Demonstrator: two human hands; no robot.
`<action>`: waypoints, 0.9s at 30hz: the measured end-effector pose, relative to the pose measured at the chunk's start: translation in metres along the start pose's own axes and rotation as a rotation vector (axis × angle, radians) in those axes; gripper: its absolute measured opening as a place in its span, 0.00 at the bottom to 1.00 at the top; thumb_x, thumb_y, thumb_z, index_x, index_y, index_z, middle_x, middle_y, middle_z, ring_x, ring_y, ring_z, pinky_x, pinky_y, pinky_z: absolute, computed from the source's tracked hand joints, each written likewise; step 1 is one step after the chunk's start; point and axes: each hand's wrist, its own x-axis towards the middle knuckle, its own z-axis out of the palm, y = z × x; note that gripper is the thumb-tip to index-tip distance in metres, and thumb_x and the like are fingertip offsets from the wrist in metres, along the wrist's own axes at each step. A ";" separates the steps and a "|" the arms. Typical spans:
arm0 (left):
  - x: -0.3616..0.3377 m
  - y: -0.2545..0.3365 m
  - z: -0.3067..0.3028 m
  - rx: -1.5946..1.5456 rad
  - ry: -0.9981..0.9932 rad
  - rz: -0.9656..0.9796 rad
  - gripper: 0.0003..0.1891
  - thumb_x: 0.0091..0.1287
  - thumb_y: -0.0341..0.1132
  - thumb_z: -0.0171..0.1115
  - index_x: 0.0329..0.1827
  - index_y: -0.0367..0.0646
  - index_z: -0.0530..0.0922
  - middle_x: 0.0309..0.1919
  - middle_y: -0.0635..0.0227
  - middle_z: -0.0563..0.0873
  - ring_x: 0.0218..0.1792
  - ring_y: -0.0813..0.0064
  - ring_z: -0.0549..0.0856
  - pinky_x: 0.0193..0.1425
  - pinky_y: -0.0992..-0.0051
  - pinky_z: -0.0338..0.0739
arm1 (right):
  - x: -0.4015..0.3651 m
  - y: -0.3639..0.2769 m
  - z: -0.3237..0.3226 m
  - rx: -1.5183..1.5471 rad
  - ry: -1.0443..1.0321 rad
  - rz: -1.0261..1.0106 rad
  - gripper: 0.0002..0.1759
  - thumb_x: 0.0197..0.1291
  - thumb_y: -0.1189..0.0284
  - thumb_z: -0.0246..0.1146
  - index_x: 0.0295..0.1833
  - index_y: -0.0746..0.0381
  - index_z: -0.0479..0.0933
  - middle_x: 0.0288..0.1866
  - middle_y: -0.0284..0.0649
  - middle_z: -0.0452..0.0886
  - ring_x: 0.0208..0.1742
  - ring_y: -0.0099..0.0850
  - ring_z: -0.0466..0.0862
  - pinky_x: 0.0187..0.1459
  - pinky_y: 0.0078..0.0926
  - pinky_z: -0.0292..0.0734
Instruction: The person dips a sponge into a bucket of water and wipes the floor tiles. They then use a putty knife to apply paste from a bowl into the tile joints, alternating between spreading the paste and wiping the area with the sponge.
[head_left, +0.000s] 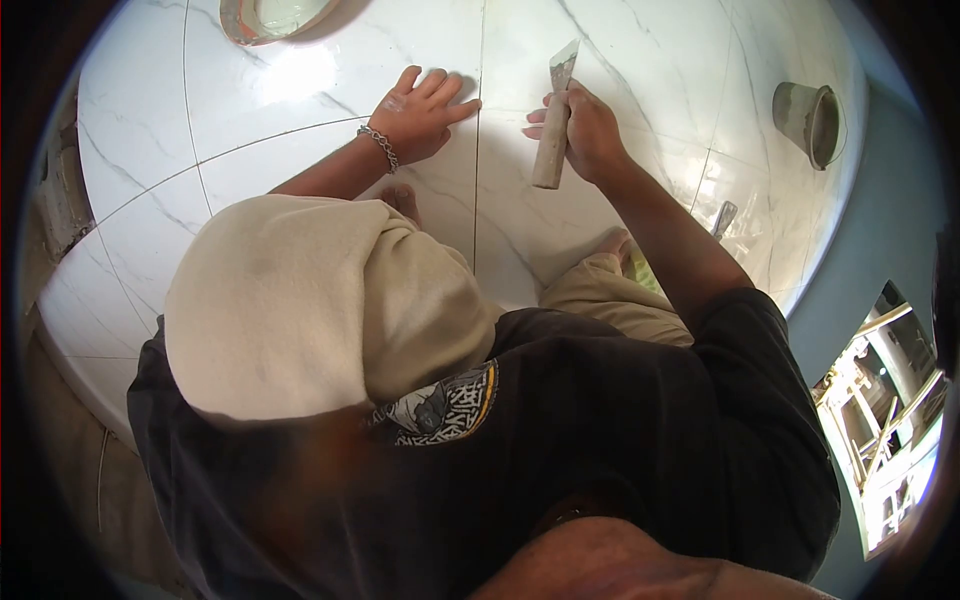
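My left hand [418, 115], with a chain bracelet at the wrist, rests on the white marbled tiles [270, 170] with its fingers spread and nothing in it. To the right, my right hand [585, 130] is closed round the handle of a putty knife [551, 150]. The knife's flat metal blade points away from me and has grey smears on it. A dark joint between tiles runs between my two hands.
A round orange-rimmed basin [275, 20] with pale contents sits at the top left. A grey bucket [808, 122] is at the right. A metal tool [724, 220] lies beyond my right forearm. At the lower right is a bright opening [885, 430]. My bare foot [400, 200] is near my left hand.
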 end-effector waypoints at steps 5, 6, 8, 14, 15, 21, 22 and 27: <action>0.001 -0.003 -0.012 0.010 0.055 -0.014 0.26 0.62 0.38 0.66 0.65 0.56 0.75 0.65 0.60 0.75 0.67 0.59 0.72 0.73 0.50 0.62 | -0.006 0.006 0.018 -0.025 -0.080 -0.094 0.25 0.76 0.68 0.47 0.72 0.70 0.59 0.60 0.47 0.70 0.57 0.43 0.81 0.55 0.45 0.82; 0.001 -0.004 -0.018 0.009 0.055 -0.012 0.26 0.62 0.38 0.66 0.65 0.56 0.75 0.65 0.60 0.75 0.67 0.59 0.72 0.73 0.50 0.62 | -0.005 0.008 0.020 -0.087 -0.092 -0.141 0.27 0.76 0.68 0.49 0.74 0.69 0.56 0.63 0.48 0.70 0.58 0.43 0.80 0.57 0.46 0.81; 0.000 -0.009 -0.032 -0.407 0.088 -0.411 0.25 0.60 0.40 0.68 0.62 0.51 0.76 0.59 0.60 0.78 0.65 0.58 0.73 0.70 0.53 0.63 | -0.010 0.010 0.035 -0.094 -0.069 -0.175 0.30 0.76 0.69 0.51 0.77 0.67 0.53 0.65 0.48 0.69 0.60 0.42 0.79 0.57 0.44 0.81; -0.002 0.003 -0.033 -1.401 -0.149 -0.281 0.31 0.65 0.43 0.71 0.69 0.44 0.71 0.50 0.64 0.85 0.50 0.72 0.83 0.57 0.70 0.77 | -0.019 0.031 0.078 -0.131 -0.021 -0.218 0.42 0.75 0.70 0.55 0.84 0.60 0.39 0.67 0.45 0.72 0.61 0.33 0.78 0.55 0.30 0.81; -0.003 0.001 -0.037 -1.357 -0.194 -0.337 0.31 0.65 0.40 0.71 0.70 0.45 0.70 0.48 0.65 0.86 0.48 0.73 0.83 0.55 0.70 0.78 | -0.024 0.029 0.078 -0.174 -0.128 -0.173 0.40 0.76 0.69 0.55 0.84 0.60 0.42 0.67 0.43 0.73 0.59 0.32 0.79 0.55 0.30 0.81; -0.022 -0.025 -0.048 -0.876 -0.207 -0.366 0.30 0.70 0.37 0.63 0.74 0.52 0.64 0.37 0.49 0.86 0.39 0.49 0.87 0.44 0.59 0.80 | -0.089 -0.023 -0.032 -1.168 -0.410 -0.163 0.31 0.75 0.61 0.56 0.78 0.62 0.63 0.61 0.54 0.81 0.59 0.42 0.83 0.61 0.38 0.77; -0.025 -0.028 -0.045 -0.873 -0.212 -0.366 0.30 0.70 0.37 0.63 0.74 0.52 0.64 0.37 0.49 0.86 0.39 0.49 0.87 0.44 0.59 0.80 | -0.110 -0.040 -0.059 -1.224 -0.430 -0.079 0.30 0.74 0.61 0.56 0.77 0.62 0.65 0.61 0.57 0.81 0.60 0.45 0.83 0.63 0.39 0.76; -0.033 -0.048 -0.042 -0.345 -0.242 -0.221 0.27 0.70 0.38 0.62 0.72 0.54 0.67 0.37 0.54 0.87 0.38 0.50 0.87 0.42 0.56 0.81 | -0.229 -0.102 -0.114 -1.480 0.160 0.128 0.31 0.71 0.62 0.60 0.76 0.59 0.67 0.56 0.50 0.83 0.55 0.40 0.85 0.58 0.36 0.77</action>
